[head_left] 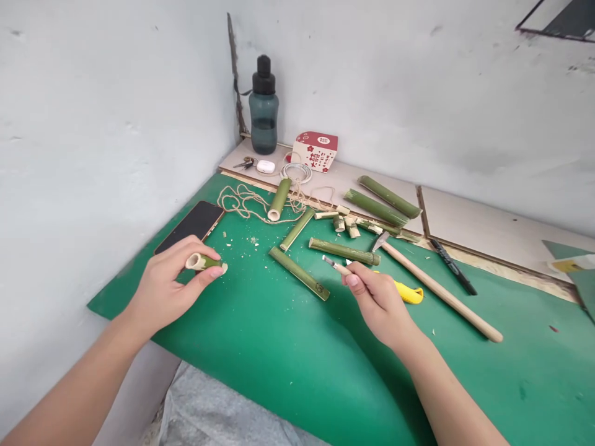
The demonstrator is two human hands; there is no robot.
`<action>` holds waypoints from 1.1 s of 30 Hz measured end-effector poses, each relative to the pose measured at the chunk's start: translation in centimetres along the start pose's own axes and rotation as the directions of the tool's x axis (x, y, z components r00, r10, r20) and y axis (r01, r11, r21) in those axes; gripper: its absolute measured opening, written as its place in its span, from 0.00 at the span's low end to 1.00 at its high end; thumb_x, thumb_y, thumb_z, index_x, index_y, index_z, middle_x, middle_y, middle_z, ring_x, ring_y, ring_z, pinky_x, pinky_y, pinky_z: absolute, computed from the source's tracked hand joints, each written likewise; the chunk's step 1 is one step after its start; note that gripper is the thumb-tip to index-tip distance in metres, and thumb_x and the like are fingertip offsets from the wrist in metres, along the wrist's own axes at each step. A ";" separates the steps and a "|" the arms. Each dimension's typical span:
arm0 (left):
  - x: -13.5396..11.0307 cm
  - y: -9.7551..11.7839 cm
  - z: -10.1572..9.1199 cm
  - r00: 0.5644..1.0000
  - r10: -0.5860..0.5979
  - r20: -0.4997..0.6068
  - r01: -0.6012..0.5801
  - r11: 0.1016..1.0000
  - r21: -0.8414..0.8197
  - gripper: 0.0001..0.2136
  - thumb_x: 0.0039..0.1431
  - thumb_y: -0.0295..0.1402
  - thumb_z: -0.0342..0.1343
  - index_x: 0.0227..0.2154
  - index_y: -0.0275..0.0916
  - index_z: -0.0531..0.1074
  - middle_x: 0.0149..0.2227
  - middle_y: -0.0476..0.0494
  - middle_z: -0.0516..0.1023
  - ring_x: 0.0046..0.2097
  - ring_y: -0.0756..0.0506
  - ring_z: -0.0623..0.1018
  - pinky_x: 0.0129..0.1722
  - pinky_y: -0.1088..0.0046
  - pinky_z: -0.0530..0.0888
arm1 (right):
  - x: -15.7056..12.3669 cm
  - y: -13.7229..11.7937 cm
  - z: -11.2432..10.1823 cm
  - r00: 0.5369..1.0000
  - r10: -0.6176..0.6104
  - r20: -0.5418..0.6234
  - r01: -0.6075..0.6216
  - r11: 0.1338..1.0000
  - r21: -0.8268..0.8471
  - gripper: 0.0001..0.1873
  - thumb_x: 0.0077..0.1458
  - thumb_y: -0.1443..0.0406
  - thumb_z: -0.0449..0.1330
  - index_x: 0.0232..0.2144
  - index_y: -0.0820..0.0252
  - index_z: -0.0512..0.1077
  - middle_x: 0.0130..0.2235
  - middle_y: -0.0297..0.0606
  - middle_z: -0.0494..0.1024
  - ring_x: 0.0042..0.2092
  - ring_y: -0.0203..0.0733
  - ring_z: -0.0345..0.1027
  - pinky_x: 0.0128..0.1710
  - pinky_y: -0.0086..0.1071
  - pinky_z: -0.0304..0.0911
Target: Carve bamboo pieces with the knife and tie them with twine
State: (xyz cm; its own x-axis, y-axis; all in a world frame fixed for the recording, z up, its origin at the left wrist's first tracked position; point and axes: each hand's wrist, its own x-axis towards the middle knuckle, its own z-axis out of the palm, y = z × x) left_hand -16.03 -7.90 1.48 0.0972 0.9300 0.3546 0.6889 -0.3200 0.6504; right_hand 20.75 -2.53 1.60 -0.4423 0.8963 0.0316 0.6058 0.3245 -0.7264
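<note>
My left hand (170,282) is closed around a short green bamboo piece (203,262), held just above the green mat (260,347) near a black phone (190,225). My right hand (379,300) grips a small carving knife with a wooden handle (335,266), its blade pointing left. Just beyond the knife tip lie two green bamboo sticks (299,273) (344,251). A yellow utility knife (409,292) lies right behind my right hand.
A hammer with a long wooden handle (441,292) lies to the right, a black pen (453,267) beyond it. More bamboo tubes (280,199) (382,202), twine (242,201), a water bottle (263,108), a red-and-white box (316,150), keys and an earbud case sit at the back. Walls close the left and rear.
</note>
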 end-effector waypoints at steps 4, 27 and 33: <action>0.0 -0.2 -0.2 0.986 -0.108 0.129 0.134 0.969 -0.207 0.05 0.62 0.37 0.65 0.36 0.42 0.81 0.34 0.46 0.79 0.32 0.49 0.77 0.31 0.74 0.73 | 0.1 0.2 0.1 0.998 0.025 -0.056 -0.025 1.000 0.004 0.24 0.73 0.48 0.44 0.32 0.56 0.65 0.24 0.27 0.62 0.25 0.35 0.54 0.28 0.32 0.51; 2.1 8.1 1.9 0.708 -0.446 0.548 0.199 -0.618 -0.760 0.09 0.74 0.33 0.50 0.40 0.33 0.72 0.34 0.46 0.68 0.25 0.60 0.67 0.22 0.92 0.70 | -0.3 -1.4 0.6 0.996 -0.082 0.041 0.084 0.996 -0.037 0.21 0.74 0.53 0.45 0.33 0.55 0.67 0.24 0.29 0.65 0.25 0.37 0.57 0.28 0.33 0.53; 0.9 7.7 2.8 0.798 -0.527 0.293 0.351 0.010 -0.936 0.08 0.66 0.37 0.62 0.40 0.38 0.73 0.37 0.46 0.74 0.28 0.57 0.70 0.26 0.84 0.73 | -0.2 -1.6 0.7 0.994 -0.106 -0.025 0.102 0.986 -0.133 0.16 0.73 0.56 0.49 0.38 0.56 0.71 0.28 0.33 0.73 0.28 0.39 0.64 0.29 0.33 0.56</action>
State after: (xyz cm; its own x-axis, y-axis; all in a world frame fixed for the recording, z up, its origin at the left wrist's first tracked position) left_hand -8.61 -9.06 4.91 -0.0753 0.9635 -0.2569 -0.6317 0.1532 0.7599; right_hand 19.39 -3.44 2.25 -0.4873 0.8641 0.1261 0.6403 0.4518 -0.6212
